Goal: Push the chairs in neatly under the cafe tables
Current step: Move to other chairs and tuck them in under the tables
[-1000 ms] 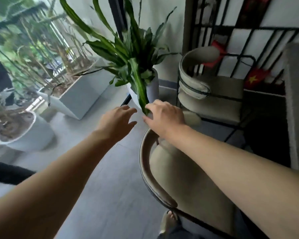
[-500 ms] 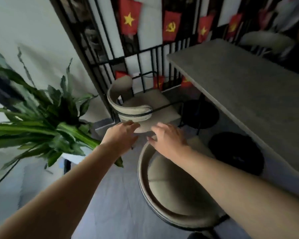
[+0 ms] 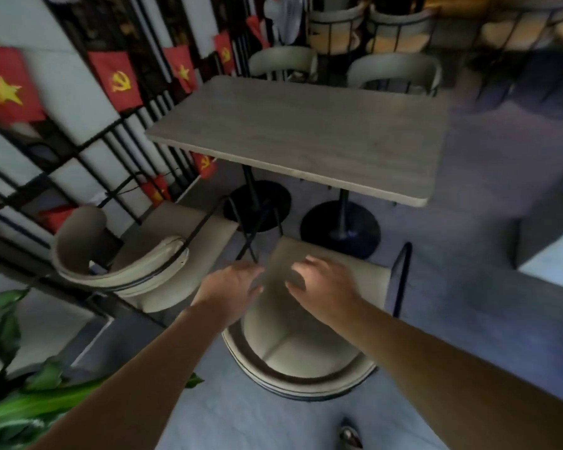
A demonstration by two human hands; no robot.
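Note:
A beige cushioned chair (image 3: 301,349) with a curved back and black metal frame stands just in front of me, its seat pointing at the grey cafe table (image 3: 309,134). My left hand (image 3: 233,285) and my right hand (image 3: 325,289) hover over the seat, fingers spread, holding nothing. A second beige chair (image 3: 143,254) stands to the left, beside the black railing, its seat near the table's corner. Two more chairs (image 3: 397,71) sit at the table's far side.
The table rests on two black round bases (image 3: 361,228). A black railing with red flags (image 3: 121,79) runs along the left. Green plant leaves (image 3: 20,404) fill the lower left. More chairs stand at the back. Open grey floor lies to the right.
The view has swung right from the plant to the table and chairs. Both hands have moved forward over the near chair's seat, still apart and holding nothing.

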